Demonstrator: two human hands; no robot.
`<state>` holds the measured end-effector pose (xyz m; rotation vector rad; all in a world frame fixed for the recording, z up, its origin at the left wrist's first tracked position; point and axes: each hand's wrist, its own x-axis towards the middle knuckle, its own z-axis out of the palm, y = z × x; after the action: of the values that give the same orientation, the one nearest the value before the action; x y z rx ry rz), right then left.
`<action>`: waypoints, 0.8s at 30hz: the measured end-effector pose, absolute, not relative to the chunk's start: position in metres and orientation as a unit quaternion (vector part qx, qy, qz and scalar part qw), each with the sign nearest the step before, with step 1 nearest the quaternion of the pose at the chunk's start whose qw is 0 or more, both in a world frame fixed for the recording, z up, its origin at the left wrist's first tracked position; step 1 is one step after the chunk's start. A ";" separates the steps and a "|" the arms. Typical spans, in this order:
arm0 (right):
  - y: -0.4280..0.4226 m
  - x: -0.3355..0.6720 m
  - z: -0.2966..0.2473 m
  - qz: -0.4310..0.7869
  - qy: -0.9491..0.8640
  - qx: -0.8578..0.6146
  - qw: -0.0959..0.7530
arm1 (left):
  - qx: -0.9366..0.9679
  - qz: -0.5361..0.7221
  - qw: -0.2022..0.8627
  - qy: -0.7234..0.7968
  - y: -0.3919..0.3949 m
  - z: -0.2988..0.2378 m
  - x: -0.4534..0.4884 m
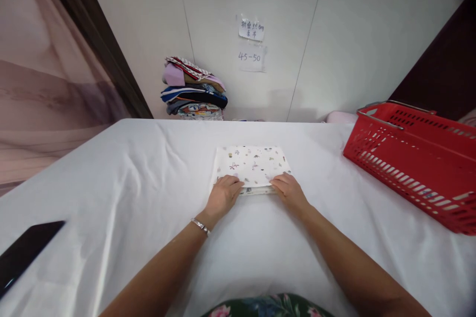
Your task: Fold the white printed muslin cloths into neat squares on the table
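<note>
A folded white cloth (256,161) with small printed motifs lies in the middle of the white-covered table. Its layers show along the near edge, where the upper one is slightly apart from those below. My left hand (226,193) grips the near left corner of the cloth, fingers closed on the edge, a silver bracelet on the wrist. At the near right corner my right hand (289,190) pinches the same edge between thumb and fingers. The fingertips under the fabric are hidden.
A red plastic basket (420,158) with metal handles stands at the right. A dark flat object (28,252) lies on the left of the white tablecloth (148,183). Beyond the far edge is a stack of folded fabrics (195,90) against the wall. Pink curtains (52,74) hang at left.
</note>
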<state>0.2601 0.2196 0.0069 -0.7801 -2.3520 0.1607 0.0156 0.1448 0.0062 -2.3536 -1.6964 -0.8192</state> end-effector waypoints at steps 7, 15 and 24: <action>0.215 0.263 0.008 0.076 -0.904 -0.298 0.298 | -0.780 -0.274 0.062 -0.558 0.143 0.001 0.017; 0.215 0.267 0.008 0.091 -0.914 -0.277 0.283 | -0.790 -0.269 0.061 -0.548 0.138 0.004 0.020; 0.217 0.266 0.004 0.090 -0.906 -0.294 0.291 | -0.787 -0.268 0.051 -0.553 0.143 0.002 0.025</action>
<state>0.2664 0.2166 0.0042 -0.7841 -2.4162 0.2398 0.0254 0.1429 0.0015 -2.3960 -1.6830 -0.8157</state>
